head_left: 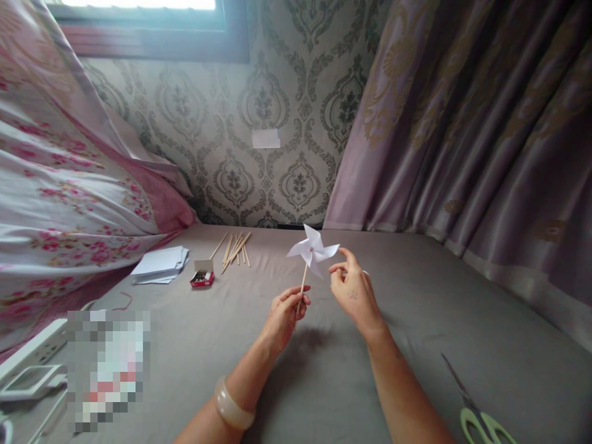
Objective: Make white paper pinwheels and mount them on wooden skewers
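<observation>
A white paper pinwheel (311, 250) on a thin wooden stick stands raised in front of me, its centre fixed with a small pin. My left hand (287, 308) is closed round the stick below the blades. To the right, my right hand (354, 287) has its index finger stretched out at the tip of the right-hand blade; whether it touches the paper I cannot tell. The other fingers of that hand are curled in, with nothing visible in them.
Several wooden sticks (237, 250) lie at the back left, beside a small red box (202, 277) of pins and stacked white paper (158, 265). Scissors (476, 410) with pale green handles lie at the lower right. A power strip (34, 351) and a blurred-out item (111, 370) are at left.
</observation>
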A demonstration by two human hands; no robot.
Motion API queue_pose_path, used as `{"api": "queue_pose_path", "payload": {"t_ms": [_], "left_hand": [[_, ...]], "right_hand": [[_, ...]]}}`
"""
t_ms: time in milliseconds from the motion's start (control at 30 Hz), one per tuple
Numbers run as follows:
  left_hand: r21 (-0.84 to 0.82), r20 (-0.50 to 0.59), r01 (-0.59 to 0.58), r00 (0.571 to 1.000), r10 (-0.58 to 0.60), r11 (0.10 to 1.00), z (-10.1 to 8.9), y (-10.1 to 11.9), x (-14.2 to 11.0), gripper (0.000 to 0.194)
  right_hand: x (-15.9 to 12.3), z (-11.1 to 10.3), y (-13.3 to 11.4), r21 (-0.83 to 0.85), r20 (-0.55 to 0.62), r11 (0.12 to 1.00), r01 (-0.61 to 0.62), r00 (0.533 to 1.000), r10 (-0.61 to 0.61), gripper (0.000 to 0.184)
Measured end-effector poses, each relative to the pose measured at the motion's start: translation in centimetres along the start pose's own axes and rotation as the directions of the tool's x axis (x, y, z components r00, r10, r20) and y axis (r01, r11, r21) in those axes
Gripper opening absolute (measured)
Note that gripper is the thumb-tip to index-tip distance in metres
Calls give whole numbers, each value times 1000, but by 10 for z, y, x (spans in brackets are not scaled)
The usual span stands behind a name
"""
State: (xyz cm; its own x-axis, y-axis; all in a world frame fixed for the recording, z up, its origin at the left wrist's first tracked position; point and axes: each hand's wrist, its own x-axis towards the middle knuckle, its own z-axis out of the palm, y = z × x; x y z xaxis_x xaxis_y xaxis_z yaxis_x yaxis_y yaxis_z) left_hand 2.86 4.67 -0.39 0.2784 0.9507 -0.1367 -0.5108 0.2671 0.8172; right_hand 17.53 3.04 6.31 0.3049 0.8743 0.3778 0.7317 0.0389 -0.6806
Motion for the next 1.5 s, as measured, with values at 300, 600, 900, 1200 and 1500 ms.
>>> {"api": "queue_pose_path", "payload": {"t_ms": [300, 600, 900, 1200, 1500], "left_hand": [[31, 28, -6, 1000, 5, 1000, 0, -3, 0, 29], [18, 4, -12, 1000, 11, 1000, 1, -1, 1, 28], [35, 26, 16, 1000, -17, 999, 0, -5, 0, 29], [48, 9, 0, 1000, 0, 999, 0, -2, 0, 29], [62, 41, -2, 999, -1, 998, 1, -3, -2, 28]], "right_hand": [[1, -2, 3, -226, 66, 974, 22, 998, -7, 74], [-5, -12, 3, 32, 585, 999, 38, 809, -49, 26], [5, -10, 6, -95, 40, 995, -1, 999, 5, 65], [-3, -10, 13, -130, 463, 988, 84, 886, -15, 29], [-1, -12, 2, -336, 183, 941, 35, 983, 29, 48]]}}
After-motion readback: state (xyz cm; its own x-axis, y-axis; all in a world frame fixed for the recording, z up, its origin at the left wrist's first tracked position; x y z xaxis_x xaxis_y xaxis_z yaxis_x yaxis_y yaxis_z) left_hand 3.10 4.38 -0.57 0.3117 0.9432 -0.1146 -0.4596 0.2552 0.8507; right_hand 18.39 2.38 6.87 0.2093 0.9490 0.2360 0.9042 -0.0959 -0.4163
